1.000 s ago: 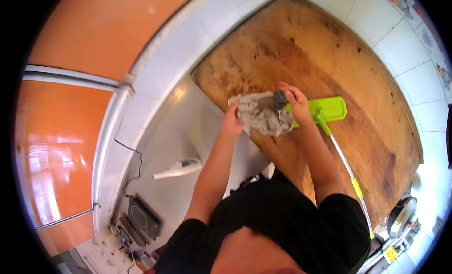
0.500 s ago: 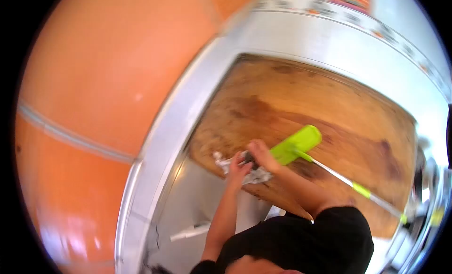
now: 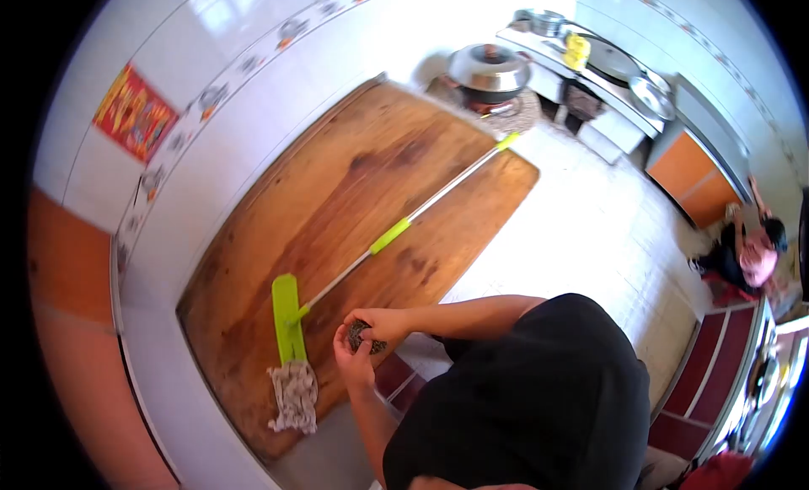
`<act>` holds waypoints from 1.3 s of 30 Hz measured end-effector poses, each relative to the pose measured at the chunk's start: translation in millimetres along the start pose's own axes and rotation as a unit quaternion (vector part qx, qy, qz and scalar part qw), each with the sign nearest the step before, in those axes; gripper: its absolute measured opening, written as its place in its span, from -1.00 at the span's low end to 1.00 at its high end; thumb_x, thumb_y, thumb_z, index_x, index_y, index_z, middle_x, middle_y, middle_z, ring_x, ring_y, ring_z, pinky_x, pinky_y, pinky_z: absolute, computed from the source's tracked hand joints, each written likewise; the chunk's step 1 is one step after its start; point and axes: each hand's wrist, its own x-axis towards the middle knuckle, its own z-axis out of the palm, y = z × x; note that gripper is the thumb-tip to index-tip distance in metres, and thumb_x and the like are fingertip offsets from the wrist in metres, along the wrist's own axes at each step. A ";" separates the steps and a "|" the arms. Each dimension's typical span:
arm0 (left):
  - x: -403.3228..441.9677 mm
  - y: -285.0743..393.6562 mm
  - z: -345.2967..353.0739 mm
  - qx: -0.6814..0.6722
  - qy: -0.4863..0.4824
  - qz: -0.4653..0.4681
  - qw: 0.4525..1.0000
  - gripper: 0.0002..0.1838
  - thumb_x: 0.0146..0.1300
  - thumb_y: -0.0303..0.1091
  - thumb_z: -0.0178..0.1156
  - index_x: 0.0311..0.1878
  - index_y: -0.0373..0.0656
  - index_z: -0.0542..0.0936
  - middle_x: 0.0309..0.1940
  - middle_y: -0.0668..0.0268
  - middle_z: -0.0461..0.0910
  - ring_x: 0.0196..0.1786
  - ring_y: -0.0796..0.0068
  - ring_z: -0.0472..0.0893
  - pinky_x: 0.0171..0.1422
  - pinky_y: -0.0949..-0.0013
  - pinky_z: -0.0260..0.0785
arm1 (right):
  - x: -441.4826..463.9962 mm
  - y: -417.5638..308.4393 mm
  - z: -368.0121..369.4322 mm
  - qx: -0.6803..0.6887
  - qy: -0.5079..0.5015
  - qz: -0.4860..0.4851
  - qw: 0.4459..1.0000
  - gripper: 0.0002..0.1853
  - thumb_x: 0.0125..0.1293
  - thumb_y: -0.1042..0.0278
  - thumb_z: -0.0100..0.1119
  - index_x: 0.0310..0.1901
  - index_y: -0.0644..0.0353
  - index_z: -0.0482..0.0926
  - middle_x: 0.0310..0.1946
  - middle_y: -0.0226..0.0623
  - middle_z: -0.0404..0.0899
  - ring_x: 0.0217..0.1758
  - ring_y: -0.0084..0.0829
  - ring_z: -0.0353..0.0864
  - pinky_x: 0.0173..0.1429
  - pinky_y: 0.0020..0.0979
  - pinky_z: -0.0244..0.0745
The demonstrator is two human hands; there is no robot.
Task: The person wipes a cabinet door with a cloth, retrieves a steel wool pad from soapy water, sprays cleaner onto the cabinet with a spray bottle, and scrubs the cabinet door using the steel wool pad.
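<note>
Both hands meet over the near edge of the wooden tabletop (image 3: pixel 337 203). A dark mesh scouring ball (image 3: pixel 364 337) is held between them. My left hand (image 3: pixel 354 362) has its fingers closed on the ball from the left side. My right hand (image 3: pixel 386 323) grips it from the right. Left of the hands lies a green flat mop head (image 3: pixel 286 317), its white and green pole (image 3: pixel 389 237) stretching to the far right corner. A crumpled greyish cloth (image 3: pixel 295 396) rests against the mop head's lower end, touched by neither hand.
A lidded pan (image 3: pixel 489 69) stands beyond the far corner. Behind it runs a counter with a large wok (image 3: pixel 611 60) and a yellow item (image 3: pixel 576 52). At the far right a person in pink (image 3: pixel 757 258) sits low beside dark red cabinets (image 3: pixel 708 376). Tiled walls border the tabletop.
The view has swung toward the room on the right. The cloth, earlier in my left hand, now lies on the tabletop by the mop head. Both hands have come together on the scouring ball.
</note>
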 end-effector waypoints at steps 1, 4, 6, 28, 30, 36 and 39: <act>4.2 -7.5 17.4 0.011 -0.025 0.009 1.000 -0.43 0.17 -0.67 0.21 0.24 -0.27 0.28 0.11 0.23 0.42 0.14 0.43 0.45 0.26 0.40 0.31 | -18.4 -2.5 -18.1 -0.005 0.012 0.000 1.000 -0.47 0.11 0.50 0.15 0.18 0.31 0.36 0.06 -0.05 0.51 0.18 -0.24 0.48 0.23 -0.29 0.39; 19.6 -26.3 82.8 0.147 -0.044 0.035 0.988 -0.55 0.16 -0.60 0.20 0.13 -0.29 0.36 0.01 0.21 0.47 0.06 0.39 0.49 0.21 0.34 0.34 | -72.3 -10.3 -75.4 -0.075 0.096 -0.006 0.993 -0.49 0.11 0.52 0.11 0.16 0.26 0.37 0.02 -0.03 0.52 0.17 -0.12 0.48 0.22 -0.23 0.39; 31.3 -34.8 132.6 0.279 -0.041 0.079 0.956 -0.59 0.12 -0.56 0.23 0.06 -0.29 0.39 -0.07 0.20 0.49 0.01 0.37 0.51 0.16 0.32 0.36 | -103.7 -6.9 -111.9 -0.167 0.171 -0.004 0.971 -0.54 0.16 0.53 0.05 0.15 0.25 0.37 -0.02 -0.06 0.52 0.15 -0.11 0.47 0.21 -0.23 0.40; 95.9 -308.3 920.0 -0.011 -0.557 -0.519 0.648 -0.48 0.42 0.04 -0.04 0.07 -0.29 0.50 -0.07 0.16 0.59 -0.01 0.25 0.58 0.22 0.08 0.41 | -626.1 8.0 -687.5 -0.136 0.484 0.257 0.826 -0.32 0.36 -0.07 0.05 0.27 0.38 0.32 0.03 0.19 0.51 0.14 0.08 0.49 0.18 -0.11 0.39; 106.0 -318.1 968.8 0.028 -0.589 -0.497 0.636 -0.46 0.41 0.05 -0.03 0.10 -0.31 0.47 -0.09 0.16 0.60 -0.04 0.27 0.58 0.26 0.08 0.41 | -643.5 9.0 -715.8 -0.190 0.485 0.321 0.791 -0.29 0.29 -0.06 0.14 0.27 0.37 0.29 -0.01 0.18 0.53 0.09 0.06 0.54 0.12 -0.12 0.44; 150.0 -360.9 1117.4 0.078 -0.562 -0.481 0.668 -0.49 0.40 0.01 0.01 0.16 -0.24 0.44 0.02 0.11 0.53 0.06 0.18 0.53 0.24 0.02 0.38 | -732.4 39.7 -884.3 -0.259 0.514 0.277 0.770 -0.40 0.16 0.07 0.22 0.08 0.37 0.33 -0.12 0.22 0.56 -0.02 0.15 0.56 0.01 -0.08 0.49; 158.9 -360.1 1184.0 0.121 -0.548 -0.416 0.716 -0.51 0.38 -0.09 0.10 0.20 -0.23 0.37 0.03 0.12 0.49 0.08 0.21 0.50 0.18 0.07 0.41 | -798.6 49.9 -973.3 -0.220 0.633 0.298 0.680 -0.37 0.17 0.14 0.20 0.22 0.28 0.32 0.04 0.20 0.47 0.09 0.09 0.50 0.18 -0.12 0.42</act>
